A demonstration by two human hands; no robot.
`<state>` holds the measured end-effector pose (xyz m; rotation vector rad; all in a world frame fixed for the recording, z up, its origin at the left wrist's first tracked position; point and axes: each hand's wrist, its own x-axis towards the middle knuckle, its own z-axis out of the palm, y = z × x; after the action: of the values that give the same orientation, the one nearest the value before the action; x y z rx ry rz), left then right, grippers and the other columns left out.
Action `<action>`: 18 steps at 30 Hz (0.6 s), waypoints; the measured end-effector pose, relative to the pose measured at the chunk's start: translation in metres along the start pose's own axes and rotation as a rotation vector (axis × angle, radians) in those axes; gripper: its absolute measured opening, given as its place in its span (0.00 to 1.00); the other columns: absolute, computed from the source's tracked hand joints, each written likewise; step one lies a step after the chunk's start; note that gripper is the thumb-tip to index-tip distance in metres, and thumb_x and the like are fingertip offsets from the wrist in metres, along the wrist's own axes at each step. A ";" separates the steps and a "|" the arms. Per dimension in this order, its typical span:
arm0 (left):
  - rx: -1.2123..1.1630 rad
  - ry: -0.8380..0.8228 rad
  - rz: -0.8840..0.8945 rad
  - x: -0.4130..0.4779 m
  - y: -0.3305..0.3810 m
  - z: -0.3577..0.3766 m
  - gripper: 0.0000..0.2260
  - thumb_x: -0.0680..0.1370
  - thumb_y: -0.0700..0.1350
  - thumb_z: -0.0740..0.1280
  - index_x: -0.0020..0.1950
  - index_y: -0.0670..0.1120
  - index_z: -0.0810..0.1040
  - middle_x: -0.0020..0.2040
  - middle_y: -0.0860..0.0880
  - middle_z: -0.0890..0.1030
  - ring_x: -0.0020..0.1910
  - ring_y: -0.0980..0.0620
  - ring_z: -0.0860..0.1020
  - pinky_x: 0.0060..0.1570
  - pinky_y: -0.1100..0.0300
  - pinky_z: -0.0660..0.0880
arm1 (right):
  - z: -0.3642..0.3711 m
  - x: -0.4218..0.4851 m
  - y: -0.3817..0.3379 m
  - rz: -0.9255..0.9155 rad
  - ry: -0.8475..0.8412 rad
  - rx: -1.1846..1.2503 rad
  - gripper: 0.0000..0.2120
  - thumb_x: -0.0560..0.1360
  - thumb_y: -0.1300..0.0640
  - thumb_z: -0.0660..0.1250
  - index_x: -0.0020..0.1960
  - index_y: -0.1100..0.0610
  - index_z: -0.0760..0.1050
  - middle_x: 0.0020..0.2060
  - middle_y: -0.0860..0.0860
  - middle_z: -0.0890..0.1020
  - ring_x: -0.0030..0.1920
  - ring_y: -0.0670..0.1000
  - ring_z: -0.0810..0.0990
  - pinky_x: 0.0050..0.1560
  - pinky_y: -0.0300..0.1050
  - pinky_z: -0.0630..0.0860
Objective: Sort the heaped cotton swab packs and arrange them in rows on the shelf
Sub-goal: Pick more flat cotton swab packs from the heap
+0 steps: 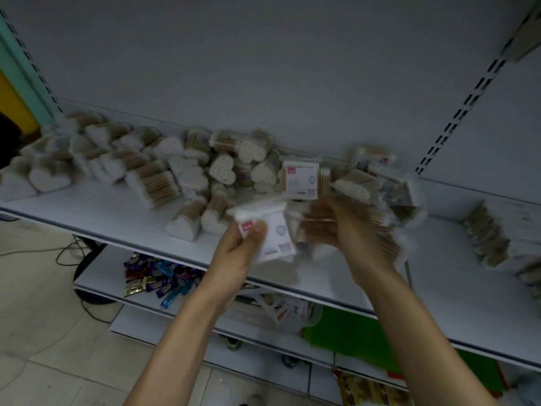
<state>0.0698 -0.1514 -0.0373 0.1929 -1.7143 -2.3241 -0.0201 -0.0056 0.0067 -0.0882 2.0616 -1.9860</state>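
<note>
1. The shelf (96, 212) is smooth, matt, white-painted metal.
2. The heart packs (222, 168) on the shelf are clear shiny plastic, with wooden sticks and soft white cotton tips.
3. The flat pack (275, 232) in the left hand (237, 253), over the shelf, has a smooth white label.
4. The wrappers (155, 279) under the shelf are shiny foil.
5. The floor (38, 317) below the shelf is smooth pale tile.

Swab packs (175, 168) heaped along the white shelf (96, 209).

pink label patches on swab packs (300, 180), print too blurred to read
</note>
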 end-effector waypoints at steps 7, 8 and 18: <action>-0.772 0.125 -0.178 -0.003 -0.018 -0.032 0.34 0.58 0.50 0.81 0.63 0.48 0.80 0.64 0.42 0.78 0.60 0.43 0.79 0.57 0.45 0.76 | -0.001 0.008 0.040 -0.223 0.061 -0.850 0.27 0.78 0.41 0.58 0.29 0.58 0.72 0.25 0.53 0.76 0.29 0.54 0.79 0.34 0.50 0.77; -0.790 0.121 -0.181 -0.002 -0.020 -0.031 0.34 0.57 0.51 0.82 0.62 0.48 0.80 0.64 0.42 0.78 0.60 0.42 0.79 0.56 0.45 0.77 | 0.004 0.011 0.042 -0.202 0.047 -0.923 0.26 0.78 0.40 0.58 0.29 0.57 0.72 0.25 0.51 0.76 0.29 0.53 0.79 0.34 0.47 0.76; -0.872 0.190 -0.174 0.011 -0.020 -0.029 0.30 0.50 0.50 0.85 0.51 0.47 0.86 0.57 0.44 0.83 0.53 0.45 0.83 0.47 0.49 0.81 | 0.024 0.024 0.056 -0.418 0.097 -1.161 0.07 0.78 0.55 0.62 0.45 0.57 0.75 0.38 0.51 0.78 0.38 0.50 0.75 0.32 0.42 0.62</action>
<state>0.0643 -0.1755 -0.0648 0.3790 -0.5112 -2.8185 -0.0295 -0.0312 -0.0525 -0.6873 3.1425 -0.6581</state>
